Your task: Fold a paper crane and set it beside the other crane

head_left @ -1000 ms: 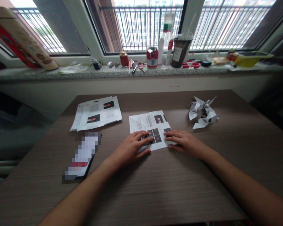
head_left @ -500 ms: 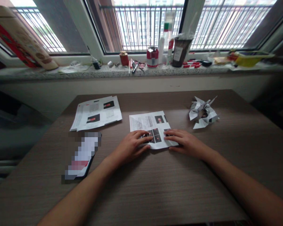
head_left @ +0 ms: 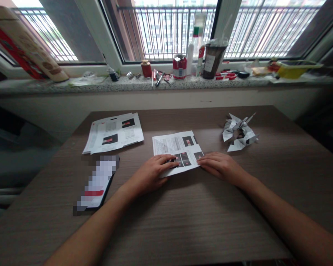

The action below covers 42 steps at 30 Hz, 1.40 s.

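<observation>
A printed sheet of paper (head_left: 173,142) with small dark photos lies in front of me, its near edge lifted a little off the table. My left hand (head_left: 155,170) holds the near left part, fingers over the top and thumb at the underside of the edge. At the near right corner, my right hand (head_left: 220,167) pinches the paper with its fingers close together; its thumb is mostly hidden. Off to the right sits a folded paper shape (head_left: 245,135) with pointed tips, apart from both hands.
A stack of printed sheets (head_left: 115,135) lies at the back left of the brown table (head_left: 166,229). Nearer, left of my forearm, is a phone (head_left: 100,184) with a blurred screen. The windowsill (head_left: 100,87) behind bears a can (head_left: 179,68), a cup (head_left: 212,61) and several small items.
My right hand has shifted right, from lying over the sheet to its near right corner, its fingers drawn together. The left thumb has gone under the near edge.
</observation>
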Each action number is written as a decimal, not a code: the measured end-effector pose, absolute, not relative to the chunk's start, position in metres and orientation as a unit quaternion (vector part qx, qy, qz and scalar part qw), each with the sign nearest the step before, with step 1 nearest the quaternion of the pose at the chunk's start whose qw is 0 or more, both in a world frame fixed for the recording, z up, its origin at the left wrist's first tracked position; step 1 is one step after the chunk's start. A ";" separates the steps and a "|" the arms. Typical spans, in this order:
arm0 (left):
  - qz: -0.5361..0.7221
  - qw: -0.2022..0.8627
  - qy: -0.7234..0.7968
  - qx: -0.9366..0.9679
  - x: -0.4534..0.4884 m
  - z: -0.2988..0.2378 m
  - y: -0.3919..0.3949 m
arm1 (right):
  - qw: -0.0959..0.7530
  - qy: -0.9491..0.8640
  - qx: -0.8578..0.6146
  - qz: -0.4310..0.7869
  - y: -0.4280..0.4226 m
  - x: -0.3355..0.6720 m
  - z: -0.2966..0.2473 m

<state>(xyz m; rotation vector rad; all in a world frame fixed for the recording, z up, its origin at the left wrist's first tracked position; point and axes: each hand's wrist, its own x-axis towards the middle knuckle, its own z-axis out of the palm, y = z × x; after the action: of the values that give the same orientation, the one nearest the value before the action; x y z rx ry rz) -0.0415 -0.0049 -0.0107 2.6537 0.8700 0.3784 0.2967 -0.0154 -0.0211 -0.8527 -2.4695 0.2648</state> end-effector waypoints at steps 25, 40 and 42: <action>0.176 0.258 0.295 0.903 -0.061 0.004 0.007 | 0.262 -0.877 -0.337 0.219 -0.006 0.309 -0.026; 0.256 0.234 0.368 0.863 -0.052 -0.007 0.004 | 0.308 -0.780 -0.492 0.235 -0.014 0.295 -0.019; 0.268 0.235 0.392 0.848 -0.050 -0.007 0.004 | 0.315 -0.762 -0.515 0.236 -0.012 0.292 -0.020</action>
<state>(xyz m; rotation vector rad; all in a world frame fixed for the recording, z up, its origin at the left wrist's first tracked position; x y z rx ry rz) -0.0500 0.0043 -0.0074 2.3274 1.0747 0.7350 0.2918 -0.0125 -0.0204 -1.3558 -2.0068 0.6222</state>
